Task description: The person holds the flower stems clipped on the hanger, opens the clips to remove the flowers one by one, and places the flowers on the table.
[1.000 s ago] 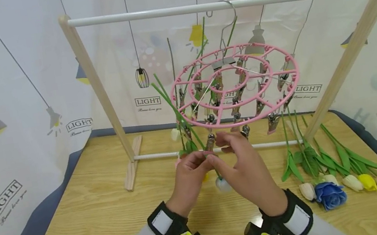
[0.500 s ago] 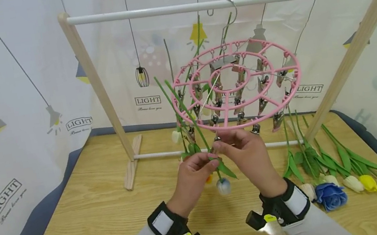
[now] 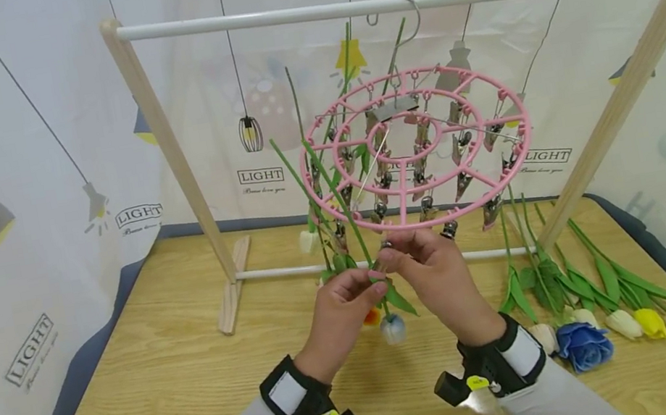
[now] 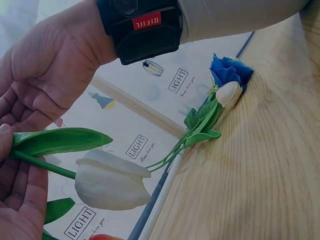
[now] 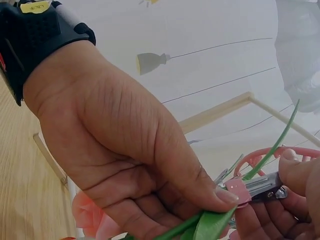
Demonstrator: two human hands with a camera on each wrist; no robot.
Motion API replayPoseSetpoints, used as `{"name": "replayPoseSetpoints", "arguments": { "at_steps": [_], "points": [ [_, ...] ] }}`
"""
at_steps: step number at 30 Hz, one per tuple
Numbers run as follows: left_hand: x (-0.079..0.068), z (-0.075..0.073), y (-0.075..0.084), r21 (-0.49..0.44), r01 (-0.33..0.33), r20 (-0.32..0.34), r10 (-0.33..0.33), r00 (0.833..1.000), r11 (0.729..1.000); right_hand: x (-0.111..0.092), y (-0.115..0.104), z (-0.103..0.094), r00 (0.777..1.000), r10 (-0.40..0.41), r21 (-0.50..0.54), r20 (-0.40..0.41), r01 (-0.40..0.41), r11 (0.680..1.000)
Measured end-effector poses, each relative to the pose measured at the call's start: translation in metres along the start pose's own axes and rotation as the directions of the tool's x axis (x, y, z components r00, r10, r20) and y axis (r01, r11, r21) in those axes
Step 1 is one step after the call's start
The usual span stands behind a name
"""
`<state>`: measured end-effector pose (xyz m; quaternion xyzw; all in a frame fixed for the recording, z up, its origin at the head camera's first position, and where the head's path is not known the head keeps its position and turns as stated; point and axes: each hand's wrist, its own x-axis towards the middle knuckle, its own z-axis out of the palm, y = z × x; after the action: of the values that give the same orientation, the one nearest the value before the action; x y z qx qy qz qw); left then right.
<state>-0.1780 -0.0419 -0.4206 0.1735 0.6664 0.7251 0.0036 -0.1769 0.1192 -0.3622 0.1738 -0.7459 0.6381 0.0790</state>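
My left hand (image 3: 340, 309) pinches the green stem of a pale tulip (image 3: 394, 328), which hangs bloom down. In the left wrist view the tulip's white head (image 4: 112, 180) and a long leaf (image 4: 65, 140) stick out from the fingers. My right hand (image 3: 441, 285) holds a metal clip (image 5: 262, 185) with a pink tip between thumb and fingers. That clip belongs to a round pink clip hanger (image 3: 403, 199). In the right wrist view the pink tip meets the stem right at my left thumb. The stem's upper end rises past the hanger's left rim.
The hanger hooks over the white bar (image 3: 275, 17) of a wooden-legged stand (image 3: 172, 153). Other flowers hang upside down at its left, including a white tulip (image 3: 308, 241). Several tulips and a blue rose (image 3: 584, 345) lie on the table (image 3: 157, 384) at the right.
The hanger has swung slightly right and the right hand has shifted up onto the clip's body. The tulip's leaf now shows below the hands. The left hand keeps its pinch.
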Motion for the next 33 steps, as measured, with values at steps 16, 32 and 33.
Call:
{"name": "replayPoseSetpoints", "arguments": {
  "at_steps": [16, 32, 33],
  "points": [
    [-0.0002, -0.0021, -0.0012, 0.011, 0.005, 0.029, -0.006, 1.0, 1.0, -0.0013, 0.0012, 0.0058, 0.999, -0.048, -0.097, -0.017, 0.047, 0.994],
    [-0.0024, -0.0017, 0.0019, -0.015, -0.007, 0.048, 0.008, 0.999, 1.0, -0.0024, 0.0005, 0.0042, 0.991, -0.129, -0.048, -0.039, 0.127, 0.991],
    [-0.0027, -0.0016, 0.0021, -0.017, -0.004, 0.047, 0.005, 0.999, 1.0, -0.0024, 0.001, 0.0033, 0.99, -0.136, -0.048, -0.042, 0.134, 0.99]
  ]
}}
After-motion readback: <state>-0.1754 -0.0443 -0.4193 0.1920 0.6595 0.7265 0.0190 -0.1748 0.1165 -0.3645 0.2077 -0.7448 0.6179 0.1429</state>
